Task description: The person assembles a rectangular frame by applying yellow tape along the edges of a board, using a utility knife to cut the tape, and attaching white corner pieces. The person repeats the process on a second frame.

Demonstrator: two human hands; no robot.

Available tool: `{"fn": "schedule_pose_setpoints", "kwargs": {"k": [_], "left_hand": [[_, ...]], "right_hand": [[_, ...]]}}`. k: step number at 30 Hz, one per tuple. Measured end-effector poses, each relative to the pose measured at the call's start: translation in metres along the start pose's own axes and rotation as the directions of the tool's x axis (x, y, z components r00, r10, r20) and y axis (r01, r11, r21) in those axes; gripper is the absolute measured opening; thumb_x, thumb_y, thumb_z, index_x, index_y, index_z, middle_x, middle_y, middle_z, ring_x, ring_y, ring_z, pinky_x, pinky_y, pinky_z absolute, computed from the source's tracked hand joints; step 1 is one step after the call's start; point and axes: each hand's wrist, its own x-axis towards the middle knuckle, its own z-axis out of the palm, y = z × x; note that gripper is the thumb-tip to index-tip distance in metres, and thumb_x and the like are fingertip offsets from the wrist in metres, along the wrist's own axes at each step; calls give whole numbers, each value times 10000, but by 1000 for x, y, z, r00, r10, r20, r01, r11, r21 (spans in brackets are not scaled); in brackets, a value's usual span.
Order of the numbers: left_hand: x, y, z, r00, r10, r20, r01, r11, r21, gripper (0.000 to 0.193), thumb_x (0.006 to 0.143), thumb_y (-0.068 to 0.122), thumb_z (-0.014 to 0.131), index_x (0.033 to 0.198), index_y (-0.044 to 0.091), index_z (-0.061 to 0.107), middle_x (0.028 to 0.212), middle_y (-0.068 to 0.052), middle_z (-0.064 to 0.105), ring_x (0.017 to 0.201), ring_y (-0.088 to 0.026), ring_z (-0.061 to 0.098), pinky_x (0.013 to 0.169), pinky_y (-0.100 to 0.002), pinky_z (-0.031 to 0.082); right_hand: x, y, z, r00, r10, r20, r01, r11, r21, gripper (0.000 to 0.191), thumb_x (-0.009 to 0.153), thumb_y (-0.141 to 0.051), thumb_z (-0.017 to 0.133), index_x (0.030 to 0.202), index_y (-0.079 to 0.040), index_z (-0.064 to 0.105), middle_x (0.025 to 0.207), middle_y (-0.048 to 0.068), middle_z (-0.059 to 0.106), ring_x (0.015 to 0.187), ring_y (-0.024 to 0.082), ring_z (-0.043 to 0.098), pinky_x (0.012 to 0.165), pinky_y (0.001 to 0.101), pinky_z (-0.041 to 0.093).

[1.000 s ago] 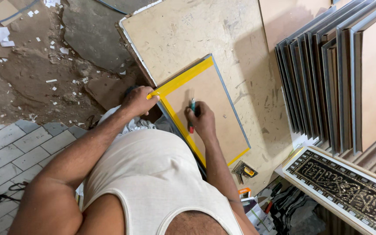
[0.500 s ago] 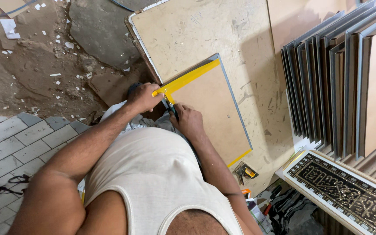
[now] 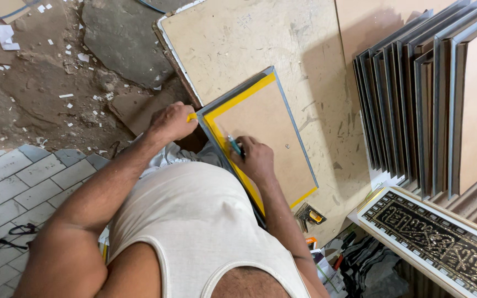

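Your right hand, fingers closed around a teal pen, rests mid-frame on the yellow-taped backing board, whose long axis runs toward lower right, while your left hand pinches its near-left corner.

Left hand pins the corner of the yellow-taped frame back on the board, right hand grips a teal cutter along the near tape edge.
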Motion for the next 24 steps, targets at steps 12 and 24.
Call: {"fn": "schedule_pose_setpoints", "kwargs": {"k": [12, 24], "left_hand": [[-21, 9, 13, 925, 67, -375, -208, 912, -352, 526, 887, 298, 819, 1271, 118, 507, 1070, -126, 702, 943, -303, 718, 780, -407, 577], [-14, 38, 43, 813, 210, -543, -253, 968, -4, 449, 868, 210, 849, 1217, 127, 578, 966, -141, 709, 877, -362, 696, 766, -472, 547]], "right_hand": [[24, 11, 10, 883, -367, -293, 333, 929, -161, 311, 948, -61, 710, 1256, -20, 692, 1310, 125, 673, 1263, 288, 630, 1097, 430, 503], [91, 22, 9, 780, -618, -100, 599, 783, -168, 401, 838, -29, 701, 1239, -16, 710, 1267, 134, 674, 1240, 320, 622, 1106, 444, 506]]}}
